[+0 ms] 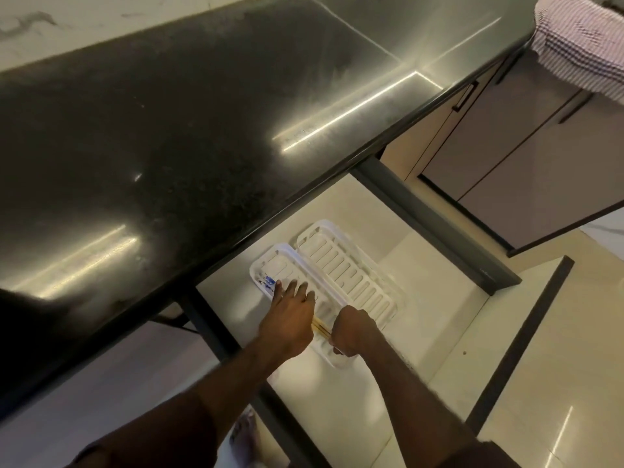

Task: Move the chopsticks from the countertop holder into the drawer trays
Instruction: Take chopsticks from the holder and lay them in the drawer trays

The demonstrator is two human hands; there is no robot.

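An open drawer (449, 319) below the black countertop holds two white slotted trays side by side. My left hand (288, 319) lies flat with spread fingers on the left tray (270, 265), over chopsticks whose blue-patterned ends (269, 282) show past my fingertips. Light wooden chopstick shafts (320, 329) show between my hands. My right hand (353, 331) is closed into a fist at the near end of that tray, around those shafts. The right tray (351, 271) holds nothing visible. The countertop holder is out of view.
The black countertop (175, 136) overhangs the back of the drawer. Dark drawer rails run on both sides (435, 224). Cabinet doors (526, 157) stand at right, a checked cloth (584, 45) hangs at the top right. Tiled floor (557, 383) lies beyond the drawer front.
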